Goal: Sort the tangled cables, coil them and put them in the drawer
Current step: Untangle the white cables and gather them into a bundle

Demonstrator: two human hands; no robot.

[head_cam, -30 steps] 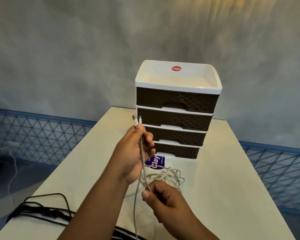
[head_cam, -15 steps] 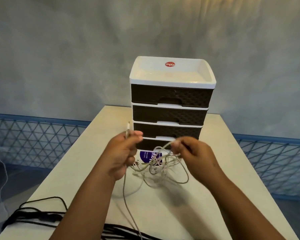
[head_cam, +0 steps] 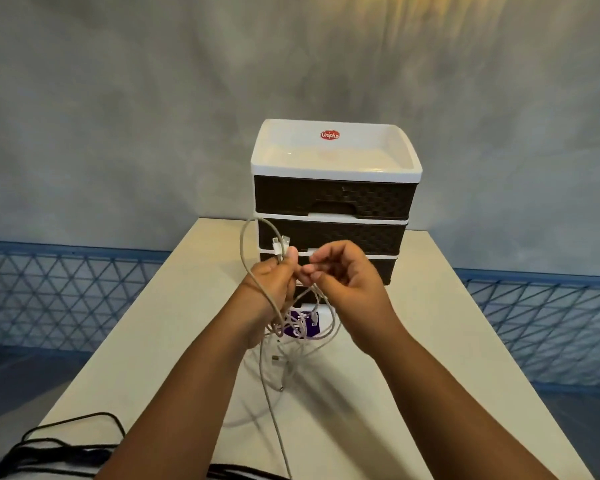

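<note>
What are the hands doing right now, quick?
Left hand: closed, gripping the white cables with two plug ends sticking up.
Right hand: closed, pinching a strand of the same white cables.

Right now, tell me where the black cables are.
The black cables lie at the near left corner of the table, at the bottom left of the head view, apart from both hands and the white cables.

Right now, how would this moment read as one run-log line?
stage: untangling | left hand: grips white cables, plugs up | right hand: pinches a strand | drawer unit: drawers closed | black cables: on table, untouched
</note>
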